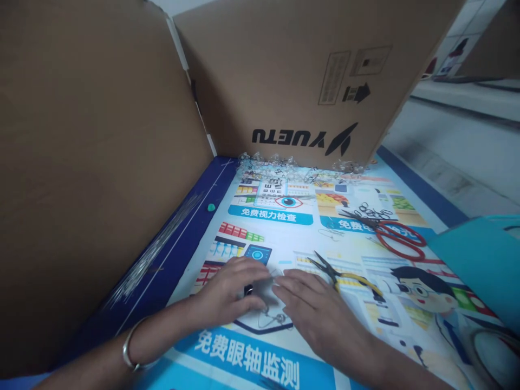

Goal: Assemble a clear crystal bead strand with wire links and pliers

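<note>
My left hand [235, 290] is over the printed sheet, its fingers curved and the thumb apart from them. A thin bent wire piece [271, 320] with a small loop or bead lies by the thumb tip, between both hands. My right hand [320, 303] faces it with fingers stretched out and close together; its thumb is hidden. Just beyond the right hand lie yellow-handled pliers [337, 275], jaws toward the upper left. Farther right are red-handled scissors [400, 238].
Cut straight wires [158, 249] lie along the left edge. Clear-looking wire pieces [300, 170] are heaped against the upright cardboard [284, 81]. Small dark wire loops [369, 210] lie by the scissors. A green blob [211, 207] sits at left, a turquoise object [483, 260] at right.
</note>
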The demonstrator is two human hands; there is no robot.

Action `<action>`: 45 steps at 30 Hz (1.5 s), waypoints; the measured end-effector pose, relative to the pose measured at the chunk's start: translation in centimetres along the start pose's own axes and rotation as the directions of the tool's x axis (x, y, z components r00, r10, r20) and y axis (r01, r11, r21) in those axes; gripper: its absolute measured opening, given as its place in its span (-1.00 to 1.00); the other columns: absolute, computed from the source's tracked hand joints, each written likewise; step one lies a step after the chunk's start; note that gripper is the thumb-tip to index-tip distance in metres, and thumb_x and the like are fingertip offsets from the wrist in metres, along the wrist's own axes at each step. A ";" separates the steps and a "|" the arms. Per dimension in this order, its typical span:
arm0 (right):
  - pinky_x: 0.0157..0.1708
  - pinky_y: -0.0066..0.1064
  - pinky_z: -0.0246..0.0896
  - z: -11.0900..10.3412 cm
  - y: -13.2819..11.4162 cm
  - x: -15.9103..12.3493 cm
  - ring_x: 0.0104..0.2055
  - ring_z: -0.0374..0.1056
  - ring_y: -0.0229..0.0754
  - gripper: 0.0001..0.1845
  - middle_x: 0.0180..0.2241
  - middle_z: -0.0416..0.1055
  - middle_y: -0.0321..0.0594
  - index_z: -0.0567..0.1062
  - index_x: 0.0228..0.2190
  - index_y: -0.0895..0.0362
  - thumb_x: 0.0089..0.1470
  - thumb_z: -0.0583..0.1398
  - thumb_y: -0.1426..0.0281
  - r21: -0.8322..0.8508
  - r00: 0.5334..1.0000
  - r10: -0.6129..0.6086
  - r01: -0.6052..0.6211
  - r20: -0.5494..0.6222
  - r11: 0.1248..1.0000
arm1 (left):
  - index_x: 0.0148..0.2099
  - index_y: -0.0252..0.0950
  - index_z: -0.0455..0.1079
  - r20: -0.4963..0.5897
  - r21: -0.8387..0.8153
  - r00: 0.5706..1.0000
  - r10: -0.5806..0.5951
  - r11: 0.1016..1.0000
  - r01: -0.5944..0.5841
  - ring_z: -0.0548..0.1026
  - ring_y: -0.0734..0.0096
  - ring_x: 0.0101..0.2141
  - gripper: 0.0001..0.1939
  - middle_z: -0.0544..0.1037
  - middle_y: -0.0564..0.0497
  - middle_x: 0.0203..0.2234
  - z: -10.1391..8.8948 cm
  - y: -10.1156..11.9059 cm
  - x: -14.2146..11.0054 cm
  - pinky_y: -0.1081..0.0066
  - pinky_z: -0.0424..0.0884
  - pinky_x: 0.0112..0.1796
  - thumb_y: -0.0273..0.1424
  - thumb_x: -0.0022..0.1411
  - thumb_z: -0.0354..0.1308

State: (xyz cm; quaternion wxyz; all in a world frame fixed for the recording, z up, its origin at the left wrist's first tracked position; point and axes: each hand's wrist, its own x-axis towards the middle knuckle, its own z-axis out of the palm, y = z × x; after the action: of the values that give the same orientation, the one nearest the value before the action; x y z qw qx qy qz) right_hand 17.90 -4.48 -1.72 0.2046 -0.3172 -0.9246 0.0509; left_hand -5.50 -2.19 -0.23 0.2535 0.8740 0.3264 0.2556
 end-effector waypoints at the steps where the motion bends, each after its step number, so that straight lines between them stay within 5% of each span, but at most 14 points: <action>1: 0.00 -0.11 0.17 0.1 0.0 0.1 0.10 0.14 -0.04 -0.59 0.03 0.31 -0.12 0.32 0.03 0.15 0.13 0.01 0.49 -0.003 0.999 0.026 -0.026 0.039 1.000 | 0.14 -0.16 0.16 0.054 0.034 0.998 -0.027 0.999 0.025 0.28 0.22 0.01 -0.47 0.38 -0.07 -0.02 0.2 0.1 -0.2 0.20 0.21 -0.01 -0.22 0.14 0.15; 5: 0.05 -0.09 0.11 0.4 0.5 0.2 0.14 0.08 -0.03 -0.52 0.11 0.22 -0.11 0.23 0.10 0.19 0.13 0.04 0.39 -0.020 0.980 0.122 -0.120 0.159 0.993 | 0.24 -0.13 -0.01 0.218 0.189 0.970 -0.103 0.980 0.062 0.16 0.14 0.11 -0.27 0.25 -0.08 0.12 0.7 0.2 -0.6 0.12 0.07 0.06 -0.16 0.08 0.19; 10: 0.10 -0.08 0.01 0.3 1.1 -0.2 0.20 -0.02 -0.04 -0.44 0.16 0.11 -0.15 0.13 0.15 0.15 0.11 0.07 0.35 -0.014 0.966 0.142 -0.142 0.218 0.990 | 0.28 -0.12 -0.10 0.256 0.257 0.955 -0.149 0.963 0.082 0.08 0.08 0.16 -0.23 0.15 -0.09 0.19 0.5 0.0 -0.4 0.06 -0.04 0.09 -0.11 0.10 0.14; 29: 0.16 -0.07 -0.16 -0.3 1.4 -0.3 0.26 -0.22 -0.02 -0.38 0.23 -0.06 -0.15 0.00 0.20 0.18 0.16 0.01 0.27 0.020 0.960 0.115 -0.125 0.256 0.992 | 0.29 -0.14 -0.17 0.259 0.325 0.954 -0.151 0.944 0.061 -0.04 0.07 0.20 -0.22 0.01 -0.06 0.24 0.1 -1.1 0.0 0.02 -0.10 0.12 -0.11 0.13 0.09; 36: 0.16 -0.02 -0.23 0.3 1.1 -0.1 0.25 -0.22 0.08 -0.11 0.23 -0.09 -0.01 -0.03 0.20 0.24 0.02 0.04 -0.05 0.076 0.950 0.157 -0.183 0.269 0.980 | 0.29 -0.18 -0.14 0.261 0.336 0.950 -0.171 0.939 0.077 -0.05 0.08 0.21 -0.25 0.00 -0.07 0.24 0.3 -0.7 0.0 0.01 -0.12 0.13 -0.21 0.13 0.10; 45: 0.18 -0.08 -0.29 0.5 0.8 0.0 0.27 -0.27 0.02 -0.20 0.24 -0.13 -0.11 -0.01 0.20 0.23 0.02 0.09 0.15 0.037 0.941 0.195 -0.214 0.276 0.976 | 0.28 -0.21 -0.14 0.256 0.345 0.951 -0.172 0.935 0.077 -0.05 0.13 0.21 -0.26 0.00 -0.05 0.25 0.2 -0.1 0.1 0.05 -0.05 0.13 -0.40 0.10 0.08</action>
State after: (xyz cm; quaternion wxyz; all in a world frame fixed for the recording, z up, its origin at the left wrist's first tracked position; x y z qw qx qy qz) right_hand 18.19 -3.86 -2.32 0.0802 -0.3945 -0.9037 0.1456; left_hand -5.33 -2.10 -0.35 0.1630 0.9088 0.3804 0.0531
